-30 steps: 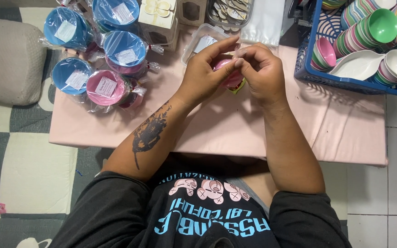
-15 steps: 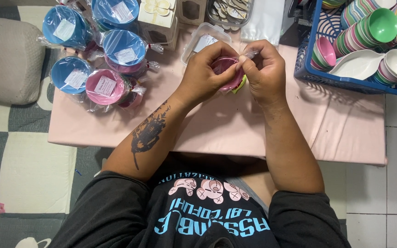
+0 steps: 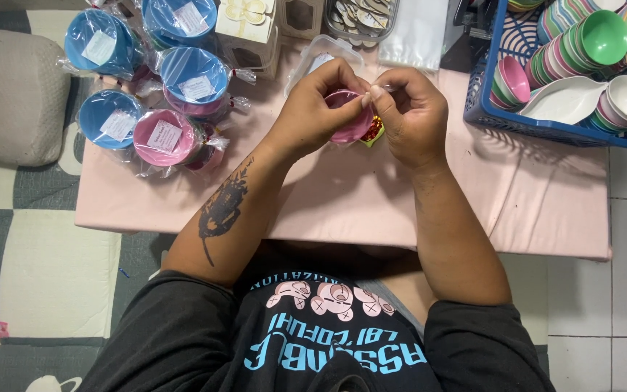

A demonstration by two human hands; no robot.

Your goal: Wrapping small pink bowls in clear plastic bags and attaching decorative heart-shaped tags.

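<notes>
Between both hands, just above the pink desk (image 3: pixel 342 210), sits a small pink bowl (image 3: pixel 351 125).

Left hand (image 3: pixel 313 109) cups the pink bowl from its own side, fingers curled round the rim, while the right hand (image 3: pixel 414 116) pinches narrowly at the rim's near edge (what the fingertips grip is too small to tell). Round and shallow, the bowl has no long axis; its mouth tilts toward the right hand, and both hands touch it. A red-and-yellow scrap (image 3: pixel 372 132) peeks out under it. Wrapped bowls (image 3: pixel 168 131) lie well left of the left hand; a blue basket (image 3: pixel 488 109) of bowls stands right of the right hand.
</notes>
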